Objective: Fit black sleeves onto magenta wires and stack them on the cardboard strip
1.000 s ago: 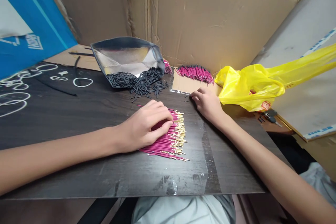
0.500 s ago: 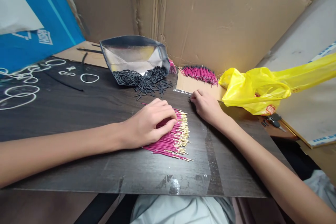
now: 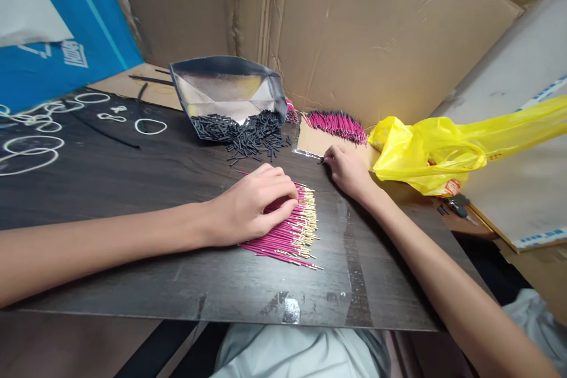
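Pink sticks with gold tips [image 3: 283, 239] lie in a fanned pile on the dark table. My left hand [image 3: 261, 201] rests on this pile, thumb and fingers curled toward each other; whether it grips any stick is hidden. Farther right, my right hand [image 3: 348, 171] is at the near edge of a cardboard piece [image 3: 310, 140], its fingers pinched together by a small dark piece [image 3: 321, 160]. Short black tubes [image 3: 252, 133] spill from an open bag [image 3: 230, 80] beyond my left hand. Dark-ended pink sticks [image 3: 336, 124] lie on the cardboard.
White rubber bands [image 3: 150, 126] and black strips lie at the left. A yellow plastic bag [image 3: 425, 153] sits at the right, with keys [image 3: 456, 207] beside it. Cardboard walls [image 3: 376, 29] stand behind the table [image 3: 177, 283].
The view has shifted slightly. My right hand has moved a little, and a small dark piece now shows more clearly at its fingertips. My left hand stays on the pile.
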